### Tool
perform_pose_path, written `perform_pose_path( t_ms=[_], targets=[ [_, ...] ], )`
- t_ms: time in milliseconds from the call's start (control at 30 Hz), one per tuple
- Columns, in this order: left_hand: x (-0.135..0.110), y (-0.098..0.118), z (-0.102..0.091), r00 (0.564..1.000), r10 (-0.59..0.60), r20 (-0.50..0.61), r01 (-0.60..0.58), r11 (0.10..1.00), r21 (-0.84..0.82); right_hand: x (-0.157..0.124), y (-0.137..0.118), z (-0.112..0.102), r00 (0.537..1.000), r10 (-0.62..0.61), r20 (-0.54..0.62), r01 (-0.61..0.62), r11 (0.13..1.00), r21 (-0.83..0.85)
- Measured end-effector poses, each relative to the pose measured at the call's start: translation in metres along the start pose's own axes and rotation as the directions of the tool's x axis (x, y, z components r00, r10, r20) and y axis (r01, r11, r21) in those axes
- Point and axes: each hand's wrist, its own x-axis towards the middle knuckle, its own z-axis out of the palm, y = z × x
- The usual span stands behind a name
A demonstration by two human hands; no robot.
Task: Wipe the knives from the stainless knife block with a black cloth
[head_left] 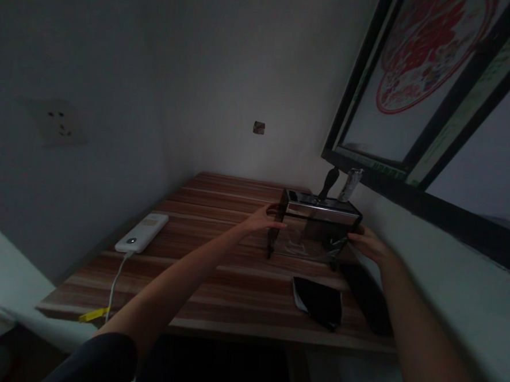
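Observation:
A box-shaped holder (322, 215) with a shiny metal upper band and a see-through front stands on short dark legs on the wooden table. A black handle (328, 183) and a pale wrapped piece (350, 185) stick up out of its slotted top. At its left end, my left hand (262, 218) has its thumb and fingers closed around the edge. My right hand (367, 243) grips the opposite end, its fingers partly hidden behind the corner. In front of the holder lies a folded black cloth or pouch (321, 300); its kind is unclear in the dim light.
A white power bank (142, 233) with a white cable (114, 286) and yellow tag (93, 315) lies on the left of the striped wooden table (215, 275). A long dark object (367, 299) sits along the right wall, under a framed board (395, 159). A socket (58, 124) is on the left wall.

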Motion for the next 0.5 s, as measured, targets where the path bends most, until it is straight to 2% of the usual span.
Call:
perform_pose_path(
  t_ms=[200,300,367,433,500],
  targets=[
    [-0.007,-0.002,0.005,1.000,0.003,0.011,-0.003,1.000,-0.011,-0.010,-0.004,0.007,1.000,0.000,0.023,0.001,0.999,-0.034],
    [-0.011,-0.005,0.005,1.000,0.021,0.016,-0.020,1.000,-0.008,-0.019,-0.006,0.014,0.996,-0.076,-0.043,0.070,0.990,-0.121],
    [-0.014,-0.009,0.004,0.999,0.027,0.018,-0.027,1.000,-0.011,-0.031,-0.007,0.021,0.979,-0.144,-0.146,0.110,0.971,-0.214],
    [-0.017,-0.015,0.003,1.000,0.018,0.021,-0.018,1.000,-0.020,-0.050,-0.007,0.032,0.923,-0.205,-0.327,0.102,0.947,-0.305],
    [-0.019,-0.021,0.003,1.000,-0.001,0.026,0.002,0.999,-0.033,-0.076,-0.004,0.048,0.820,-0.278,-0.501,0.080,0.921,-0.382]
  ],
)
